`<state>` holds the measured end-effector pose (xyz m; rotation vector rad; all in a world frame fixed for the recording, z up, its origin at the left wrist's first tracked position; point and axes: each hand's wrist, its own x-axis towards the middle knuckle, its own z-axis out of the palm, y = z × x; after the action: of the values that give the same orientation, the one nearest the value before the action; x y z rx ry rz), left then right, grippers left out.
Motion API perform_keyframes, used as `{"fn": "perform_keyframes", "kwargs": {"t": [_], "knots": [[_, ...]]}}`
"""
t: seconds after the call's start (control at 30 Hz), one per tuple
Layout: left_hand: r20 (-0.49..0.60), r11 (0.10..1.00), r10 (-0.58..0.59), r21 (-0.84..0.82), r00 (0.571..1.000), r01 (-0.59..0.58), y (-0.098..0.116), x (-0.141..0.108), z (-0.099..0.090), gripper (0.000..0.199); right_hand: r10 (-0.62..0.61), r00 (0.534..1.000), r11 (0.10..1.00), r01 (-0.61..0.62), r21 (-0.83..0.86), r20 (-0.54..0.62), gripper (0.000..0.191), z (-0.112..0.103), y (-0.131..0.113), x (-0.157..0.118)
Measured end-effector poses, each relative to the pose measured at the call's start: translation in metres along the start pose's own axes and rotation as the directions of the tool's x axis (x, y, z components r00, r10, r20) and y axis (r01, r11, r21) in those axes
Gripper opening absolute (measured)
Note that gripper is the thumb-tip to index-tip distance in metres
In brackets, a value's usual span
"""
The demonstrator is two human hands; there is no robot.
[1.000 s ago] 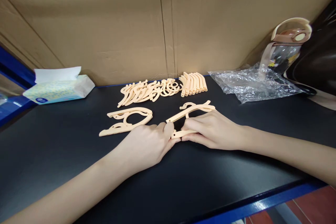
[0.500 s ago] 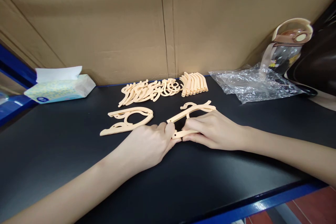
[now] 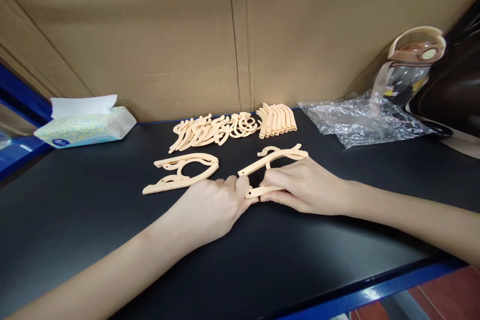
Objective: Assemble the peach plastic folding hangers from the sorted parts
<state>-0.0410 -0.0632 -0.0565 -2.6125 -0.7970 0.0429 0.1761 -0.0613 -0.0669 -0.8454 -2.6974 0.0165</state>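
My right hand (image 3: 300,185) is closed around a cream folding hanger (image 3: 258,162) at the centre right of the table. The fingers of my left hand (image 3: 221,205) are pinched at the left end of its lower arm, and they hide that end in part. Left of my left hand, a second folded cream hanger (image 3: 202,178) lies flat. Behind lie a loose pile of curved cream pieces (image 3: 198,131) and a neat row of cream arm pieces (image 3: 278,119).
On the black table (image 3: 240,270), a tissue pack (image 3: 86,127) lies at the back left. Clear plastic bags (image 3: 367,122) and a bottle with a handle (image 3: 408,75) are at the back right. Cardboard (image 3: 150,35) stands behind.
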Motion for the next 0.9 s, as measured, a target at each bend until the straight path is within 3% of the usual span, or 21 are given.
{"fn": "perform_keyframes", "kwargs": {"t": [0.47, 0.9], "knots": [[-0.106, 0.999, -0.026, -0.038, 0.994, 0.022, 0.0006, 0.0012, -0.0001, 0.022, 0.012, 1.000, 0.997, -0.012, 0.076, 0.008, 0.026, -0.0008, 0.0014, -0.0001], [-0.114, 0.999, -0.006, -0.044, 0.993, 0.001, -0.0033, 0.0015, 0.0015, 0.022, -0.003, 1.000, 0.999, 0.004, 0.033, -0.024, 0.024, 0.0004, 0.0020, 0.0005]]}}
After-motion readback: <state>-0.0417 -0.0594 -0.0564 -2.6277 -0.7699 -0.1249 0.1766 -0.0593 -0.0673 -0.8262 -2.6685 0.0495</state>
